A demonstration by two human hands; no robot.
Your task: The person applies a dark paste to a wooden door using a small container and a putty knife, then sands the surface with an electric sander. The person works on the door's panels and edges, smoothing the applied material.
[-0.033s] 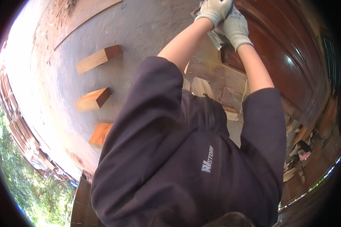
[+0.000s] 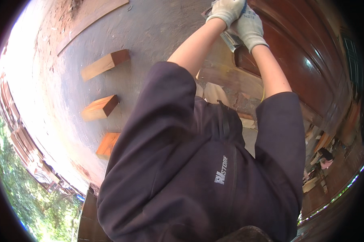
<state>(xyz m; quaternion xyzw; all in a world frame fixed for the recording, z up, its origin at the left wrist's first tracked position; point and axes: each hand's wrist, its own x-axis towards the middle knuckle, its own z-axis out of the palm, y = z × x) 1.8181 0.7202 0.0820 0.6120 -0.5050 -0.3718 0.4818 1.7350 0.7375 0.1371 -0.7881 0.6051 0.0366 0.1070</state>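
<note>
Grey, straight-edged, metallic-looking piece [image 2: 230,41]: at 8 o'clock from my nearer, white-gloved right hand [image 2: 249,28].
Visible length slants toward 5 o'clock; white-gloved left hand [image 2: 227,11] farther; I cannot tell finger closure or hold.

Daylight overexposes the left side, glare dots the brown panel [image 2: 291,52], black vignetting surrounds.

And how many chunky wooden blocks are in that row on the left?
3: the top block, the middle block and the bottom block, partly behind the dark sleeve, which may hide more.
</note>
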